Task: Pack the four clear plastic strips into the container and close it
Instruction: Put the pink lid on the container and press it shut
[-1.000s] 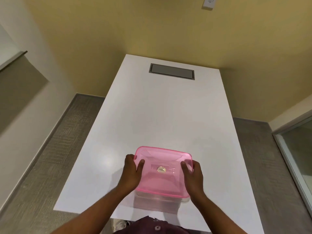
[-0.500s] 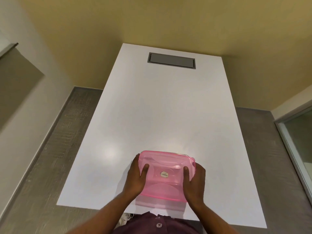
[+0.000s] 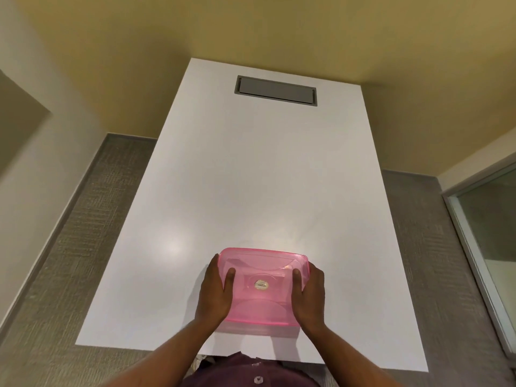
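Both hands [image 3: 262, 296] still on lid [image 3: 264, 286]

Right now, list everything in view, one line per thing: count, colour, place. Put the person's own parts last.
table: one, white, centre, running away from the person.
container: one, clear base under a pink see-through lid, near edge of the table; contents cannot be made out.
sticker: one, pale oval, middle of the lid.
hatch: one, grey, set into the far end of the table.
floor: grey, both sides of the table.
wall: yellow, behind the table.
glass panel: one, pale frame, far right.
left hand: one, on the container's left side.
right hand: one, on its right side.
shirt: dark purple, bottom edge.
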`<action>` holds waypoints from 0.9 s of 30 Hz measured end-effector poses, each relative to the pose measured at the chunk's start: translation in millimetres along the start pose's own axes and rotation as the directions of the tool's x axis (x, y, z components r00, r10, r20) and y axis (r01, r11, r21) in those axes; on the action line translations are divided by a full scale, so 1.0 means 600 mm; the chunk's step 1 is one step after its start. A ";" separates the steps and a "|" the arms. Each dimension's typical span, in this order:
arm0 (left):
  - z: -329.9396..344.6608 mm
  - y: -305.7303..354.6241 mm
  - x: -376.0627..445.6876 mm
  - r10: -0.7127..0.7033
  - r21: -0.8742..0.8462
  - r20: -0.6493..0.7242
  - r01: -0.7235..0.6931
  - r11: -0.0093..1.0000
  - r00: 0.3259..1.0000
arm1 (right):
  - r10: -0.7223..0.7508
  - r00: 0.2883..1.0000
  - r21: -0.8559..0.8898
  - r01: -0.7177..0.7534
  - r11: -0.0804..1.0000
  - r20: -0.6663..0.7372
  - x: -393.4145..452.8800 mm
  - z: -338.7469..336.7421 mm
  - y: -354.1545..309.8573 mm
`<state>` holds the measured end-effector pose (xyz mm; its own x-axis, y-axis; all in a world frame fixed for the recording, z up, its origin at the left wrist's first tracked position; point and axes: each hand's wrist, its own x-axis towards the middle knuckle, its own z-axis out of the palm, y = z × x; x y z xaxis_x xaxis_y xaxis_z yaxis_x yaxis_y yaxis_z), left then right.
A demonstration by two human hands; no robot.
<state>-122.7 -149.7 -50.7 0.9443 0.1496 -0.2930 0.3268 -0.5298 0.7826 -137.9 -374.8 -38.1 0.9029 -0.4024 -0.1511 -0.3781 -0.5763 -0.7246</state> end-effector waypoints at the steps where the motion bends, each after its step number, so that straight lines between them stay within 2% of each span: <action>1: 0.001 0.000 0.001 0.010 -0.001 -0.008 -0.010 1.000 1.000 | -0.009 1.000 -0.005 0.009 1.000 0.000 0.001 0.001 0.001; 5: 0.003 0.002 0.002 0.032 0.010 -0.041 -0.031 0.999 0.999 | -0.034 0.999 -0.045 0.033 0.998 -0.017 0.006 0.006 0.000; 9: 0.005 0.003 0.004 0.024 0.040 -0.073 -0.022 0.999 0.997 | -0.021 0.999 -0.156 0.017 0.988 -0.026 0.006 0.012 -0.002; 17: 0.001 0.016 0.044 -0.114 0.164 -0.136 0.136 0.977 0.984 | 0.047 0.998 -0.276 -0.054 0.960 -0.031 0.005 0.016 -0.007; 27: 0.003 0.022 0.062 -0.140 0.154 -0.132 0.160 0.975 0.981 | 0.095 0.995 -0.423 -0.084 0.902 0.005 0.015 0.016 -0.003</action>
<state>-83.3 -152.6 -52.2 0.8860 0.3308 -0.3249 0.4635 -0.6211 0.6319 -127.0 -370.3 -44.7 0.8639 -0.4518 -0.2228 -0.5035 -0.7870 -0.3565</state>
